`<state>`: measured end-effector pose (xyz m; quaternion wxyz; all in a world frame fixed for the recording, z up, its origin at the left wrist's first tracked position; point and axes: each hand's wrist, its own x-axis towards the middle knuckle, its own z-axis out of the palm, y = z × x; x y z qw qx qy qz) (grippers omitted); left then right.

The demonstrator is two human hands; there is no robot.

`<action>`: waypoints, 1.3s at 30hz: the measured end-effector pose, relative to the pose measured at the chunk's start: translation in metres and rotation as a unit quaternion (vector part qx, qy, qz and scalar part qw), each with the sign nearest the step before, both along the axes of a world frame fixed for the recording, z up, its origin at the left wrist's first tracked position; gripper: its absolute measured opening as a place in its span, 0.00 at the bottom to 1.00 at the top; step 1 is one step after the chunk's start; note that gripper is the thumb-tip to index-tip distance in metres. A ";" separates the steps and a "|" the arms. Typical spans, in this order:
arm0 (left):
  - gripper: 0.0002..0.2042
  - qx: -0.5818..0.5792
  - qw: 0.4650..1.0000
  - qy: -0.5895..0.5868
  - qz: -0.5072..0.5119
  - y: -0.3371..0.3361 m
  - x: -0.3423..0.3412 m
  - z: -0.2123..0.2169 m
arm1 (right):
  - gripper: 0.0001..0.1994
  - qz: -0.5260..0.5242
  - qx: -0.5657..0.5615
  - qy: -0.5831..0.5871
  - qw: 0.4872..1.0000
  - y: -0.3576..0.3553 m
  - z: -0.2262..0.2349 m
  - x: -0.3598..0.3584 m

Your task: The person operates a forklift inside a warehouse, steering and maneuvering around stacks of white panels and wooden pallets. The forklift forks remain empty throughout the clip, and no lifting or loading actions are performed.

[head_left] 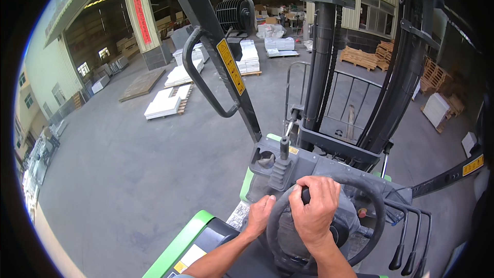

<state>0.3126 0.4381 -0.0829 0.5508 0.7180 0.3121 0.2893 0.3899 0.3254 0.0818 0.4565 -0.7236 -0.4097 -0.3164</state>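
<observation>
1. The right hand [315, 207] is closed over the top of the steering wheel [370, 237], fingers wrapped round what looks like its spinner knob; the knob itself is hidden under the palm

2. The left hand [261, 215] lies narrow and flat against the wheel's left rim, fingers together and pointing up, touching rather than gripping

3. The wheel sits low and centre, just behind the grey dash [314, 162]. A short lever [284, 149] with a ribbed boot stands just ahead of the left hand, and a row of black control levers [409, 247] hangs to the right of the wheel, untouched

4. Ahead rises the mast [325, 62] with its chain and a wire load guard [355, 103]. A black grab handle [203, 74] curves off the left pillar [226, 56]

5. The concrete yard [128, 175] holds stacks of white boards [164, 104] on pallets to the left front and wooden pallets [363, 56] further off to the right

6. Risks, as I judge them:
- the mast and pillar block much of the forward view, so a stack or a person behind them could be missed
- with only one hand truly gripping, a sharp turn on the knob could swing the truck towards the white boards
- the loose left hand could slip off the rim if the wheel spins fast
</observation>
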 end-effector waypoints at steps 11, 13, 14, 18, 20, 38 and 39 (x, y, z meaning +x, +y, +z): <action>0.18 0.032 0.999 0.027 0.000 0.001 0.012 0.009 | 0.07 -0.097 0.021 0.035 0.994 -0.053 0.010 0.051; 0.18 0.019 0.999 0.032 -0.013 0.008 -0.010 0.014 | 0.06 -0.123 0.023 0.060 0.990 -0.067 0.012 0.030; 0.18 0.014 0.999 0.033 -0.019 0.012 -0.020 0.017 | 0.06 -0.139 0.026 0.070 0.988 -0.074 0.013 0.018; 0.18 0.035 0.999 0.015 -0.007 0.020 -0.030 0.021 | 0.04 -0.183 0.033 0.121 0.975 -0.103 0.001 -0.004; 0.18 0.033 0.999 0.008 -0.001 0.020 -0.028 0.021 | 0.05 -0.191 0.050 0.133 0.971 -0.121 -0.016 -0.007; 0.17 0.021 0.999 0.028 -0.001 0.028 -0.041 0.019 | 0.04 -0.195 -0.011 0.142 0.970 -0.153 -0.069 -0.109; 0.17 0.021 0.999 0.030 -0.002 0.026 -0.042 0.020 | 0.04 -0.189 -0.002 0.152 0.970 -0.150 -0.064 -0.114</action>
